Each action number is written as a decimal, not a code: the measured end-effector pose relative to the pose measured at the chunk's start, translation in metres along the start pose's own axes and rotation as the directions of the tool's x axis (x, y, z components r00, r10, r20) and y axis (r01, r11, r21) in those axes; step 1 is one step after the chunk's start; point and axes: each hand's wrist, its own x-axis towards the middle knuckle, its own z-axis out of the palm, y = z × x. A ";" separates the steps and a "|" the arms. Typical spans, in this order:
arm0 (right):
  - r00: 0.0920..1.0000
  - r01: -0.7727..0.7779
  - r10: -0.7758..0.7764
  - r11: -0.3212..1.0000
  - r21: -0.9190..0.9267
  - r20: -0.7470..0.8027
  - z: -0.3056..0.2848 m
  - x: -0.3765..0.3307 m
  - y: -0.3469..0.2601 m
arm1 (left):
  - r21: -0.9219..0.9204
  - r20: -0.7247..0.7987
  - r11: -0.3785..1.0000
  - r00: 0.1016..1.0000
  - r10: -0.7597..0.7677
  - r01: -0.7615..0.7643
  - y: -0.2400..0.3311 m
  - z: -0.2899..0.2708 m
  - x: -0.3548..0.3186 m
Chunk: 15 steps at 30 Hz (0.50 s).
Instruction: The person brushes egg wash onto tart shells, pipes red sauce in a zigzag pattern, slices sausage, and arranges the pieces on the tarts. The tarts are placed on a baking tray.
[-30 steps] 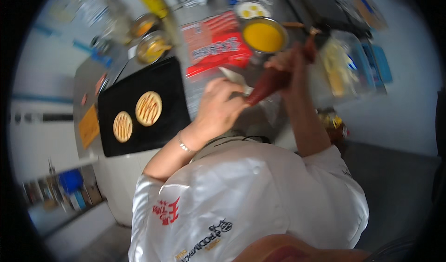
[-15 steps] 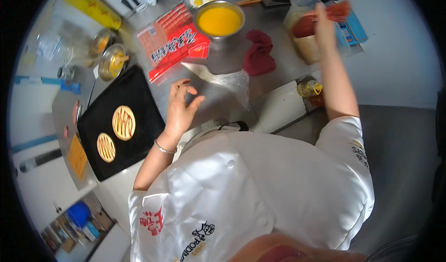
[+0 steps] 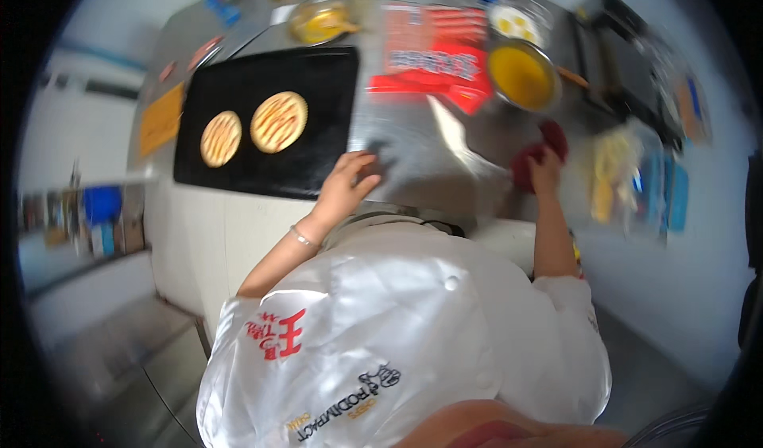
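Head view: picture partly blurred; metal table (image 3: 405, 126) across the upper half of the frame, the wearer's white jacket (image 3: 397, 313) across the lower half.
Right hand: right hand (image 3: 546, 171) right of centre, fingers down on the red cloth and closed around part of it.
Red cloth: red cloth (image 3: 522, 173) under and beside that hand, right of centre on the table; bunched, one end reaching up past the fingers.
Left hand: left hand (image 3: 343, 189) near the middle of the frame, at the lower right corner of the tray; fingers bent, thumb apart from them, nothing held. Contact with the tray: cannot tell.
Bracelet: light-coloured bracelet (image 3: 300, 236) on the left wrist.
Tray: black tray (image 3: 327, 110), left of centre, slightly tilted in the frame.
Pastries: two round ones with brown stripes on the tray, smaller pastry (image 3: 221, 139) left, larger pastry (image 3: 279, 122) right, apart.
Package: red package (image 3: 433, 62), upper centre.
Bowl: metal bowl (image 3: 558, 86) of yellow liquid (image 3: 520, 74), upper right, beside the package.
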 end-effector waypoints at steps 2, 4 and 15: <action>0.965 -0.040 0.022 0.997 -0.063 -0.260 0.024 0.006 0.047 | -0.060 -0.021 0.997 0.999 -0.047 0.046 -0.006 -0.014 -0.002; 0.967 -0.087 0.062 0.992 -0.088 -0.249 0.004 0.005 0.079 | -0.139 -0.036 0.978 0.986 -0.163 0.157 -0.011 -0.017 -0.019; 0.909 0.393 -0.407 0.764 0.512 -0.090 0.068 -0.057 -0.300 | -0.113 -0.543 0.900 0.732 -0.411 0.421 -0.154 -0.124 -0.168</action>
